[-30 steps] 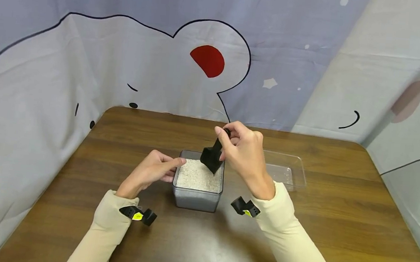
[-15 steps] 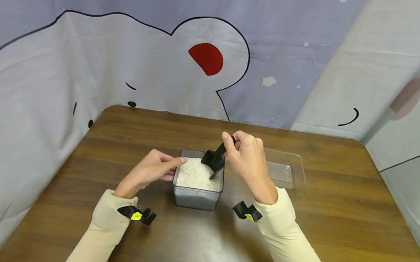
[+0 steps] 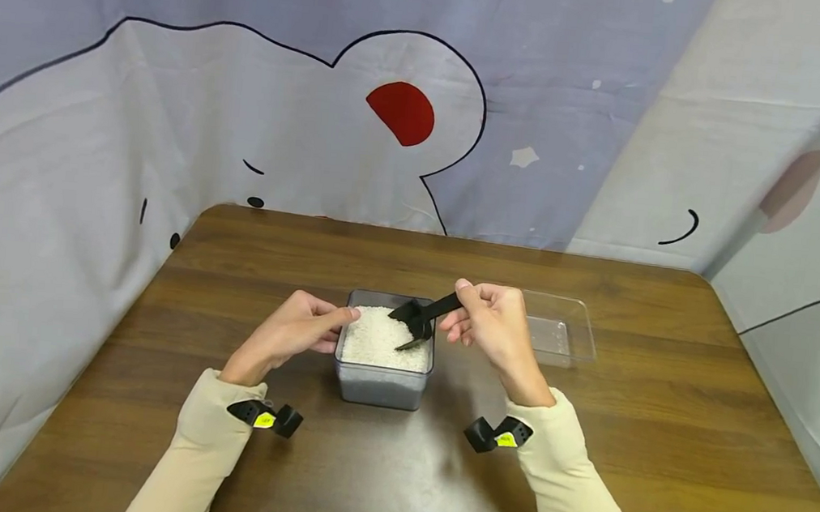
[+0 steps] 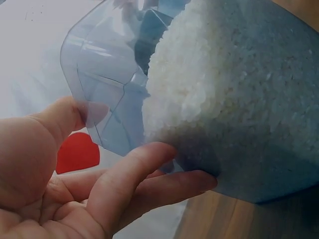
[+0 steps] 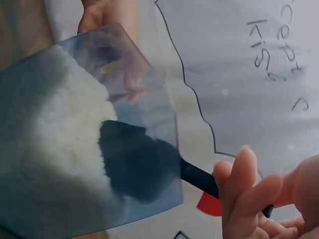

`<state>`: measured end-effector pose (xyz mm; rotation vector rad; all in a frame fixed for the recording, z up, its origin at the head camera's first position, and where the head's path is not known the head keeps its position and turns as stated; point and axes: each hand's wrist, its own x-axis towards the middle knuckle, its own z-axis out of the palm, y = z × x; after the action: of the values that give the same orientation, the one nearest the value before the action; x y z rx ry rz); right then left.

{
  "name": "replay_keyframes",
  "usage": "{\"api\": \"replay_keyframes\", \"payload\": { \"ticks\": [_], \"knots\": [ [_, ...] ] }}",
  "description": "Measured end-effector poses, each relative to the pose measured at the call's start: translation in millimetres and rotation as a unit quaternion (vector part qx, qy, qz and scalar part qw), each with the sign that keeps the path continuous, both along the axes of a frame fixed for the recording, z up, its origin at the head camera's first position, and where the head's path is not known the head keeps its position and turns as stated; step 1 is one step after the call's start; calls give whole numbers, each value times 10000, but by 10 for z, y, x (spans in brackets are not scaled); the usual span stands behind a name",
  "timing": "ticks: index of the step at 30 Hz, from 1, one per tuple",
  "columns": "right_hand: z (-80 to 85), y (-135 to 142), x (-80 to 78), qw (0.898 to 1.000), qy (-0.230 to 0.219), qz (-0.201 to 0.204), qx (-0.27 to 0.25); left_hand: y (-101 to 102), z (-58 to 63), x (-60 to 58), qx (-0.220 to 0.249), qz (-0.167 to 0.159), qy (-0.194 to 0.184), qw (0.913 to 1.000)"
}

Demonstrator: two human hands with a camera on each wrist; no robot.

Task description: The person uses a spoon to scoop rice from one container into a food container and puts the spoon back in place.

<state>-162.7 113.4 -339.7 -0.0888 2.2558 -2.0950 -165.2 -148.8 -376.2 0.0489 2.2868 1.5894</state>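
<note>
A translucent grey-blue container point(image 3: 379, 387) full of white rice point(image 3: 377, 338) stands on the table. My left hand point(image 3: 295, 331) grips its left wall, thumb over the rim and fingers against the outside, as the left wrist view shows with the fingertips point(image 4: 159, 152) on the wall. My right hand point(image 3: 499, 325) pinches the handle of a black scoop point(image 3: 415, 315). The scoop leans over the container's right side, its bowl tilted on the rice. In the right wrist view the scoop's bowl point(image 5: 137, 162) shows through the clear wall, its lower edge at the rice surface.
A clear shallow plastic tray or lid point(image 3: 575, 329) lies to the right, behind my right hand. The brown wooden table point(image 3: 660, 408) ends at the back against a printed cloth point(image 3: 304, 125). Each wrist bears a small black camera point(image 3: 485, 435).
My right hand has moved right and down. The scoop has swung from nearly upright to a low slant, its bowl turning within the container. My left hand has stayed at the wall.
</note>
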Motion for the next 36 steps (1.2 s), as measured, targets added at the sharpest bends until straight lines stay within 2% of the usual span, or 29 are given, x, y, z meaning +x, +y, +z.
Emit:
{"api": "replay_keyframes", "payload": {
  "ticks": [6, 14, 20, 25, 31, 36],
  "knots": [
    [-108, 80, -24, 9966, -417, 70, -703, 13, -6, -3, 63, 45, -41, 10000],
    [-192, 160, -31, 9918, -695, 152, -1063, 32, -11, -11, 128, 10, -41, 9999],
    [-223, 181, -62, 9826, -934, 384, -1561, 7, -1, -6, 14, 30, -41, 10000],
    [-270, 202, -107, 9745, -1091, 532, -1885, -4, -1, 4, 110, 18, -65, 9999],
    [-309, 234, -137, 9649, -1228, 573, -2248, -2, -7, 7, 185, 25, -66, 9998],
    [-297, 260, -147, 9621, -1251, 509, -2371, 0, -8, 2, 182, 20, -52, 9998]
  ]
}}
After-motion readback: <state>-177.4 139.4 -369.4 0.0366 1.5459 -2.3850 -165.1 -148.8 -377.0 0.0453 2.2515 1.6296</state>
